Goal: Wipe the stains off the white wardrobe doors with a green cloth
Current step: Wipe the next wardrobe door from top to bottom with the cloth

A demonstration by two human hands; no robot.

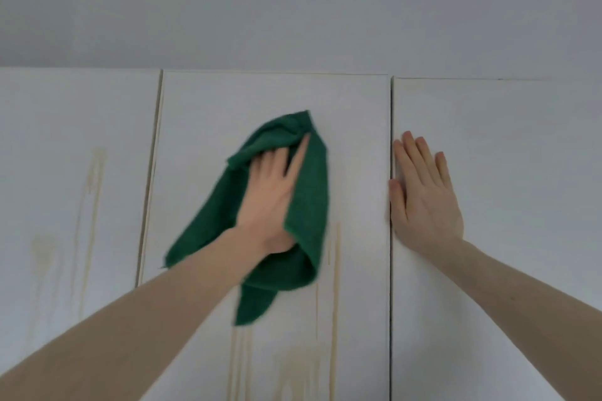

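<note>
Three white wardrobe doors fill the lower view. My left hand (272, 192) presses a green cloth (311, 198) flat against the middle door (202, 114), fingers stretched out over the cloth; the cloth hangs loose below my wrist. My right hand (423, 192) rests flat with straight fingers on the right door (505, 140), beside the gap between the doors. Yellowish drip stains (335, 286) run down the middle door below and right of the cloth. More stains (93, 185) streak the left door (65, 114).
Above the doors' top edge is a plain white wall (293, 10). A narrow dark gap (392, 270) separates the middle and right doors, and the middle door's left edge (151, 172) stands slightly apart from the left door.
</note>
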